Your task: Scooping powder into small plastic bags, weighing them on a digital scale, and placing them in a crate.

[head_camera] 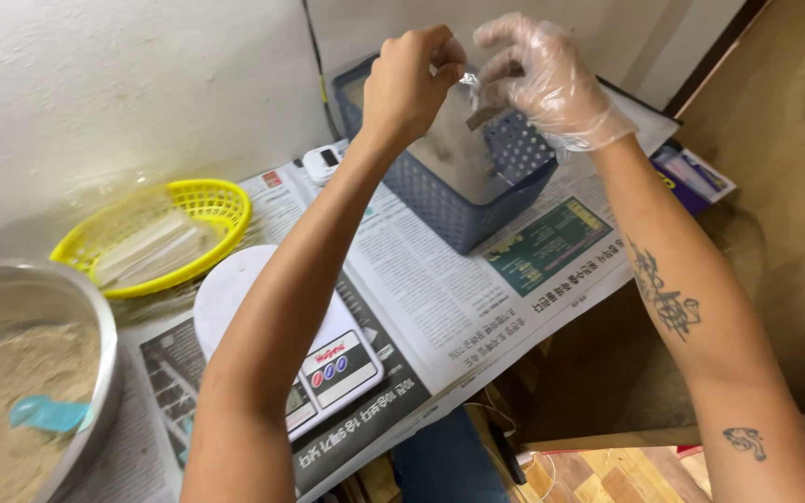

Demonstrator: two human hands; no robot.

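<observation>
Glove, right hand (552, 79): thin clear plastic film, wrinkled, faintly glossy
Left hand (412, 79): bare skin
Small bag (472, 98) between the hands: transparent plastic, shiny
Basket (477, 200) at the table's far edge: dark blue-grey plastic, perforated walls, matt
Oval basket (211, 210) at the far left: yellow plastic lattice, slightly glossy
Bowl (86, 307) at the left edge: polished metal, reflective
Powder (11, 382) in the bowl: beige, grainy, matt
Scoop (48, 413): light blue smooth plastic
Scale (328, 354): white plastic, smooth
Table cover (449, 289): printed newspaper, matt

One head-worn view looks steeply down, close over the newspaper-covered table (477, 307).
</observation>
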